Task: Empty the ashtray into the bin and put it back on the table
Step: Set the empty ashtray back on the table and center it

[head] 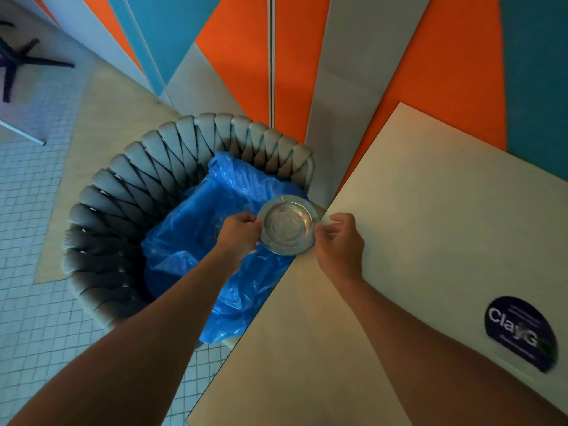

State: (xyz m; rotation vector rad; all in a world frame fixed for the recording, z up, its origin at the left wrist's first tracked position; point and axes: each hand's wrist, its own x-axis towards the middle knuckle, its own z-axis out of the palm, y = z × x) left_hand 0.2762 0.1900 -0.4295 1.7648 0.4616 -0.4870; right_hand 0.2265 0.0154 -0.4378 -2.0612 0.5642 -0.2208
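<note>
Head view. The glass ashtray (287, 224) is held in both hands at the corner of the pale surface (415, 226), mostly over the blue liner (215, 216) of the woven grey bin (123, 192), with its near-right rim over the surface edge. The left hand (238, 238) pinches the ashtray's left rim, its fingers (249, 221) curled narrowly around the edge; the right hand (339, 244) pinches the right rim in the same way, its fingers (327, 229) closed on the glass. The bowl faces the camera, roughly level, and looks clear; whether any ash remains cannot be told through the glass. Judged from this position, the emptying step is either just ahead or just finished. Setting the ashtray back on the surface is not yet done. A dark round sticker (521, 333) lies well apart on the surface.
</note>
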